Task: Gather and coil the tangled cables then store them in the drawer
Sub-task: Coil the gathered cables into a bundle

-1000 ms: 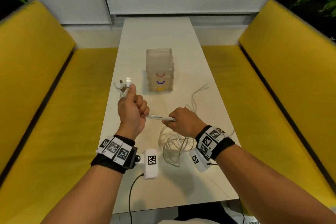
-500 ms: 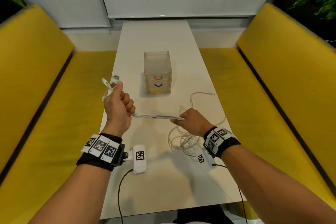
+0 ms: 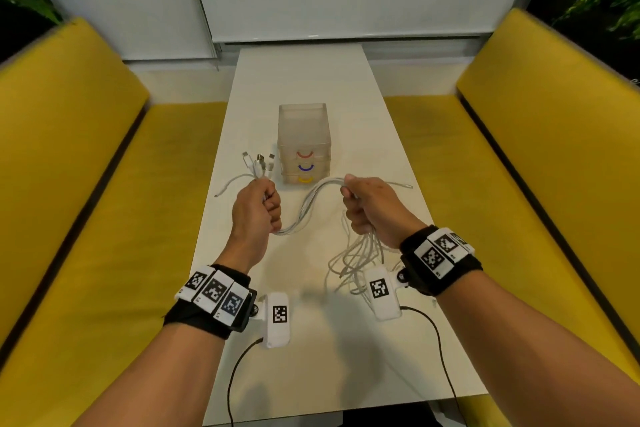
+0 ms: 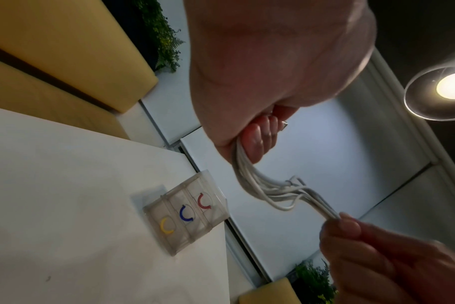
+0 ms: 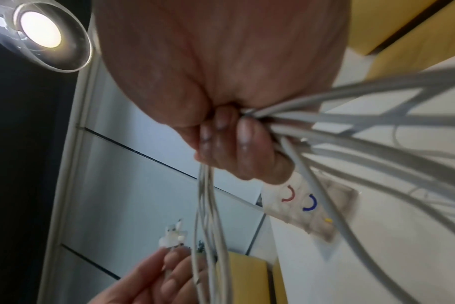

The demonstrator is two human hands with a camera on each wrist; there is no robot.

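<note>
Both fists, left hand (image 3: 256, 210) and right hand (image 3: 372, 208), clutch white cables (image 3: 308, 208) before the drawer unit (image 3: 304, 135).

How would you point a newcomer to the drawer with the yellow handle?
Start from the long white table between the two yellow benches and find the small translucent drawer unit standing on it, beyond both hands. It stacks three drawers, each with a curved handle. The yellow-handled drawer is the bottom one, under the blue and red handles.
</note>
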